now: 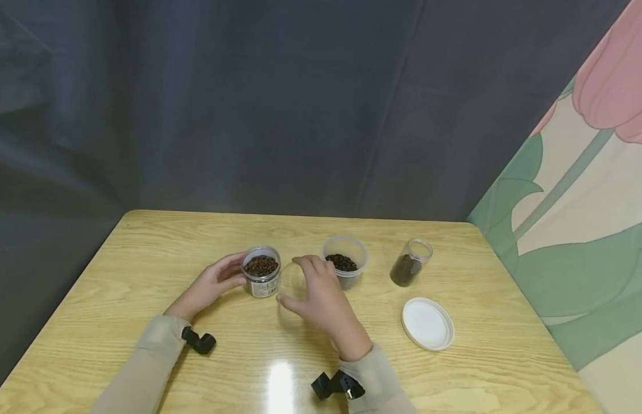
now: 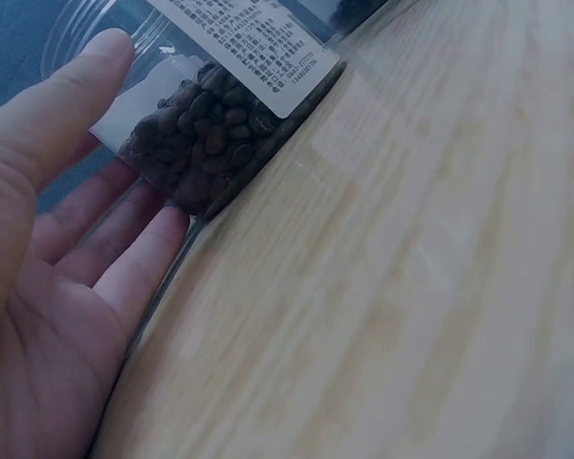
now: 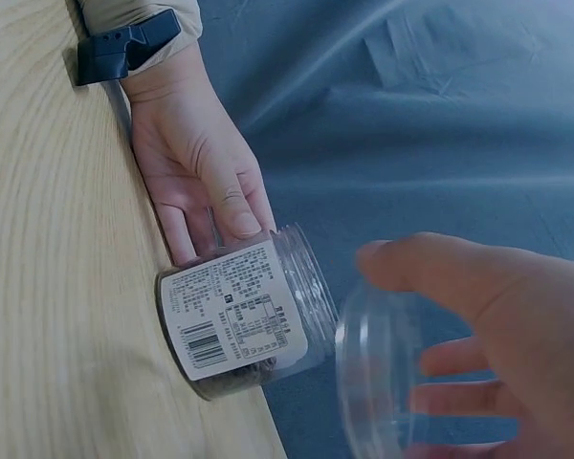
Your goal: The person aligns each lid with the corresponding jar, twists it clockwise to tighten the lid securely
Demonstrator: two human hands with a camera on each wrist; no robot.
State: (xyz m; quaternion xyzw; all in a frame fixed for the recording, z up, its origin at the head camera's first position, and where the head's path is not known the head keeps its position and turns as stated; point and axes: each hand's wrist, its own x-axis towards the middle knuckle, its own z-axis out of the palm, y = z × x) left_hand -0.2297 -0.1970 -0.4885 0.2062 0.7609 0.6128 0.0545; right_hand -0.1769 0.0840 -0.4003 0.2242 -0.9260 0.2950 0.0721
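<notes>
A clear screw-top jar (image 1: 261, 286) of brown coffee beans stands uncovered on the table, a white label (image 3: 237, 314) with a barcode on its side. My left hand (image 1: 217, 286) holds the jar from its left, thumb near the rim and fingers around the lower side, as the left wrist view (image 2: 77, 229) shows. Just right of the jar, my right hand (image 1: 321, 296) grips a clear plastic lid (image 3: 368, 368) between thumb and fingers. The lid is tilted on edge and apart from the jar's threaded mouth.
Behind my right hand stands a clear tub (image 1: 350, 279) with dark beans in it. Farther right are a small glass jar (image 1: 405, 270) of dark contents, tilted in view, and a white round lid (image 1: 428, 324). A dark curtain (image 1: 279, 115) hangs behind the wooden table (image 1: 145, 253).
</notes>
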